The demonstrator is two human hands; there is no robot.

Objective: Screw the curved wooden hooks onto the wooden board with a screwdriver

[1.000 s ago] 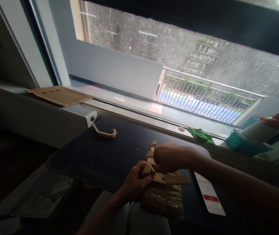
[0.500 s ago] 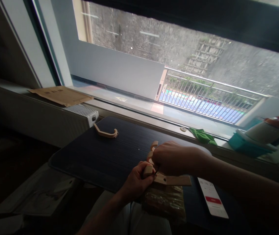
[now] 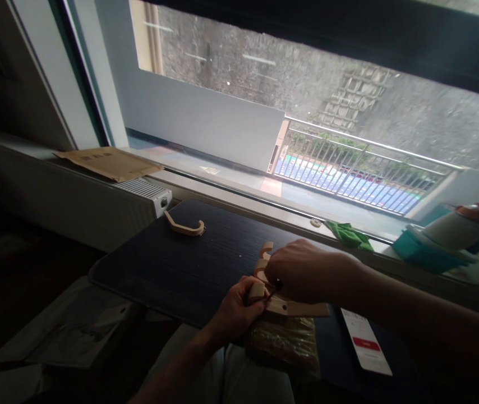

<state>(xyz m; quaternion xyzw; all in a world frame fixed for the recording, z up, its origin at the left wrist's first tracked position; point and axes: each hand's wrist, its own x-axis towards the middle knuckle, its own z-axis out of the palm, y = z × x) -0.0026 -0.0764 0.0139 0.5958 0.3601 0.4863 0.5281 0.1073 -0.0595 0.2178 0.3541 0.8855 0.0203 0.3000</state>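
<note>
My left hand is closed around the curled end of a wooden hook. The hook's flat strip, marked by a dark round hole, extends to the right above a plastic-wrapped bundle. My right hand forms a fist just above, gripping a thin dark tool whose tip points down at the wood by my left fingertips. Most of the tool is hidden in the fist, so its kind is unclear. Behind my right hand more curved wooden pieces show in part.
Another wooden hook lies at the far left of the dark table. A phone lies right of the bundle. By the window are a green cloth, a teal container and a brown envelope above the radiator.
My right fist has shifted slightly and turned, showing more of the dark tool. My left hand keeps its hold on the wooden hook. The whole view has moved a little.
</note>
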